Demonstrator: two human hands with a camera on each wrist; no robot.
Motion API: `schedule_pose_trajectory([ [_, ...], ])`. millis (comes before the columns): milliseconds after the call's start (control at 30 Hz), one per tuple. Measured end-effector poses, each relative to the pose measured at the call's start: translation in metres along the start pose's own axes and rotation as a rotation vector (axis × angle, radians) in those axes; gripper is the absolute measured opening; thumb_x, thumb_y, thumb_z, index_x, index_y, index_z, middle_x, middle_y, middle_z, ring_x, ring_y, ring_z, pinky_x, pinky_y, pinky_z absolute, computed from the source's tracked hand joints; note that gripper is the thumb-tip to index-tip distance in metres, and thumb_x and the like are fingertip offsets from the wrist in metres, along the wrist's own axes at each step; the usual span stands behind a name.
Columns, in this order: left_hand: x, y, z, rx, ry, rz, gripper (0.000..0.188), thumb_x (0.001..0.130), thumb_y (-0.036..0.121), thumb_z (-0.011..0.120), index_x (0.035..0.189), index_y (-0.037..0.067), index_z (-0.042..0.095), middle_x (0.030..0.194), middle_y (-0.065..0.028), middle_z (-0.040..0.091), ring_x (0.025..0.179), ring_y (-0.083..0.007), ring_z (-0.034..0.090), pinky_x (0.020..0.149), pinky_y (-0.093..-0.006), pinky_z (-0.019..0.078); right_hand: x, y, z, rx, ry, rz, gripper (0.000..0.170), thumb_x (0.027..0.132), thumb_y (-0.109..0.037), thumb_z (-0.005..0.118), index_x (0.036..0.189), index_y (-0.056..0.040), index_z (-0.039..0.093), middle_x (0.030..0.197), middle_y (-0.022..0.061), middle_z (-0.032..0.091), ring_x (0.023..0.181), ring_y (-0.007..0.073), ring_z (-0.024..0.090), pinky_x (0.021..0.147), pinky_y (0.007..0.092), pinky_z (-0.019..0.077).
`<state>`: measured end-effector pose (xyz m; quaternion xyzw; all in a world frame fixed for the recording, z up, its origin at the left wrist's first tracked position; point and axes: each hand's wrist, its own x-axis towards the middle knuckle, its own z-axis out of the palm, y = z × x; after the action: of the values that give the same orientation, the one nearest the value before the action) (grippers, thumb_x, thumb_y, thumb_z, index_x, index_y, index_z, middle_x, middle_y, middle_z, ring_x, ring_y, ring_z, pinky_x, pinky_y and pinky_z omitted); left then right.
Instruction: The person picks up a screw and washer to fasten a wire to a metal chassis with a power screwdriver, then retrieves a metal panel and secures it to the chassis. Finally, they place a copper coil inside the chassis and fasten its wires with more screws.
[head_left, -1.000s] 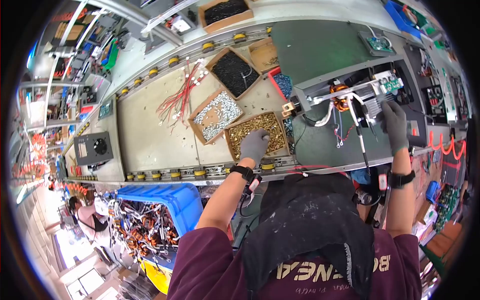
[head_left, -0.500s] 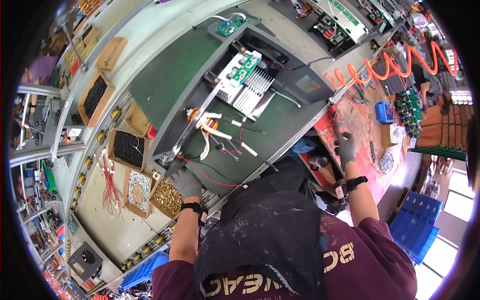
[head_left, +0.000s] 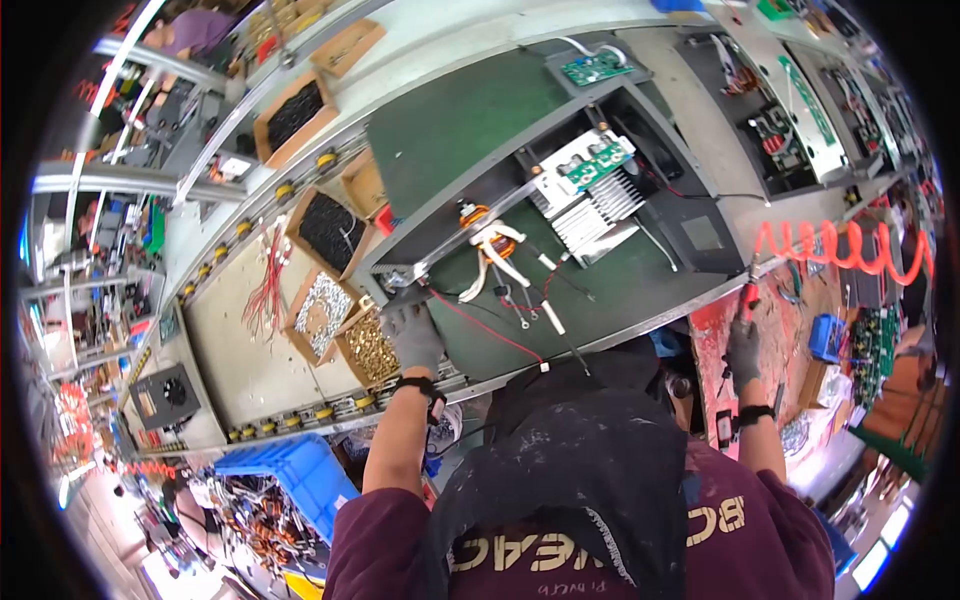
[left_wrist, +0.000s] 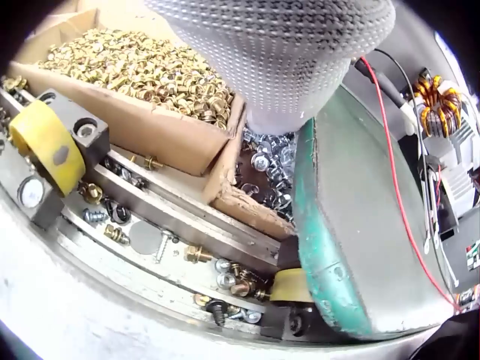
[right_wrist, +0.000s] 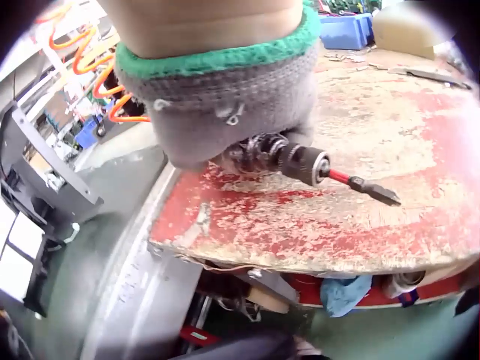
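In the head view my gloved left hand (head_left: 414, 337) is at the left end of a grey metal casing (head_left: 455, 212). Below the glove in the left wrist view are a cardboard box (left_wrist: 135, 124) of brass-coloured screws and a second box (left_wrist: 240, 206) of silver ones. Its fingertips are hidden, so I cannot tell whether it holds a screw. My gloved right hand (head_left: 743, 350) grips a power screwdriver (right_wrist: 300, 161), its bit (right_wrist: 375, 193) pointing out over the worn red bench. Inside the casing are a copper coil (head_left: 490, 240) with white leads and a finned heat sink (head_left: 600, 220).
A coiled orange air hose (head_left: 850, 250) hangs at the right. Beyond the left hand are boxes of black screws (head_left: 330, 232) and silver screws (head_left: 320, 315), plus red wires (head_left: 265, 290). The red bench (right_wrist: 360, 232) carries a blue bin (head_left: 827, 337). A blue crate (head_left: 300, 480) stands lower left.
My left hand has moved from the brass screws to the casing's left end. The right hand has left the heat sink for the red bench and now grips the screwdriver. The view has turned right.
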<state>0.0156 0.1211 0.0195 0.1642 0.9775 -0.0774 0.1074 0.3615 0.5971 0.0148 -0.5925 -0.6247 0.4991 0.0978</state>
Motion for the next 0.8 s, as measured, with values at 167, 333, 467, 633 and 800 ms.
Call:
schedule_pose_trajectory([
  [167,0.009,0.000,-0.001,-0.048,-0.070,0.030,0.041,0.081,0.021,0.052,0.122,0.015,0.055,0.134,-0.0056,0.045,0.132,-0.0297,0.027,0.108,-0.0544,0.0107,-0.067,-0.105,-0.012,0.213,0.044,-0.179,0.032,0.093,-0.040,0.049,0.109,-0.0129,0.055,0.069,-0.0046,0.047,0.046,0.0065,0.041,0.038,0.0217,0.0354],
  [333,0.008,-0.003,0.009,-0.077,-0.036,-0.014,0.039,0.081,0.024,0.052,0.117,0.013,0.060,0.133,-0.0084,0.046,0.133,-0.0302,0.028,0.107,-0.0556,0.0132,-0.108,-0.211,-0.006,0.351,0.283,-0.636,0.033,0.091,-0.040,0.051,0.107,-0.0116,0.055,0.074,-0.0012,0.050,0.048,0.0070,0.040,0.039,0.0225,0.0361],
  [467,0.008,-0.009,0.021,-0.033,0.102,0.020,0.034,0.078,0.027,0.055,0.107,0.011,0.063,0.129,-0.0090,0.049,0.132,-0.0302,0.030,0.106,-0.0562,0.0163,-0.141,-0.271,0.009,0.604,0.139,-0.707,0.035,0.091,-0.041,0.051,0.089,-0.0060,0.054,0.062,-0.0027,0.046,0.049,0.0057,0.033,0.040,0.0214,0.0334],
  [633,-0.034,-0.028,-0.020,-0.885,0.129,-0.376,0.018,0.078,0.016,0.063,0.093,0.007,0.059,0.098,-0.0039,0.063,0.091,-0.0245,0.060,0.082,-0.0410,0.0457,-0.159,-0.308,0.018,0.877,-0.457,-0.911,0.056,0.085,-0.043,0.055,0.118,0.0014,0.049,0.118,0.0185,0.053,0.107,0.0329,0.053,0.096,0.0498,0.0397],
  [800,-0.064,-0.014,-0.113,-1.909,-0.038,-0.138,0.026,0.086,0.014,0.056,0.106,-0.001,0.050,0.088,-0.0099,0.061,0.081,-0.0187,0.060,0.080,-0.0343,0.0485,-0.203,-0.327,0.107,0.973,-0.752,-0.899,0.053,0.082,-0.036,0.060,0.125,-0.0097,0.046,0.139,0.0217,0.038,0.127,0.0380,0.040,0.101,0.0577,0.0356],
])
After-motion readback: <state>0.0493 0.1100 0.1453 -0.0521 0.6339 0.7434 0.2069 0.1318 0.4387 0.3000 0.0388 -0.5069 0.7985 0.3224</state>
